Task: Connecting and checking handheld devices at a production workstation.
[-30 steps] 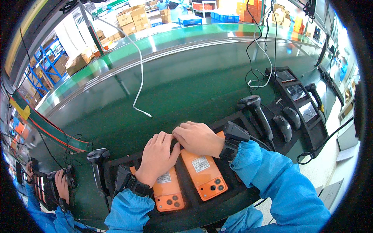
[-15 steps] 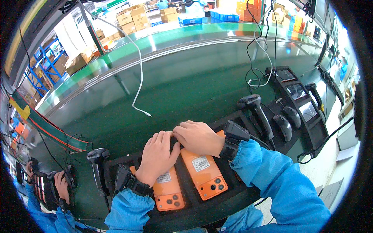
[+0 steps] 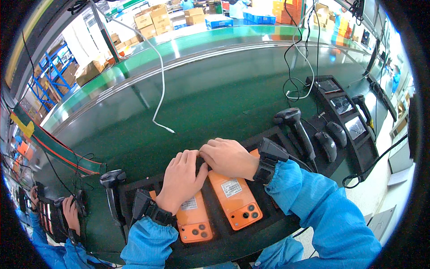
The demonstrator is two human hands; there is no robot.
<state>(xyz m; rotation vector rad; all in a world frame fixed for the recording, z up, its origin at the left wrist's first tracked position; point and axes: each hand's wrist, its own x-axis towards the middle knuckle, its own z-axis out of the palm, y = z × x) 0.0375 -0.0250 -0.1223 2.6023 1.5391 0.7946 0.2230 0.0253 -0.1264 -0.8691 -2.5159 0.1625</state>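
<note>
Two orange phones lie back up, side by side, in a dark foam tray [image 3: 219, 224]; each carries a white label and has its camera block at the near end. Over the far part of the left phone [image 3: 193, 219] rests my left hand [image 3: 181, 179], fingers extended, thumb apart. My right hand [image 3: 230, 158] is bent across the far end of the right phone [image 3: 235, 199]. Its fingers curl inward and touch the left hand's fingertips. What the right fingers hold, if anything, is hidden. Both wrists wear black strapped devices, and the sleeves are blue.
A barcode scanner [image 3: 114, 193] stands left of the tray, another scanner [image 3: 295, 130] to the right. Two black mice [image 3: 327, 145] sit beside a rack of small screens [image 3: 342, 107]. A white cable [image 3: 162, 89] hangs over the green belt. At far left is another person's hand [image 3: 70, 213].
</note>
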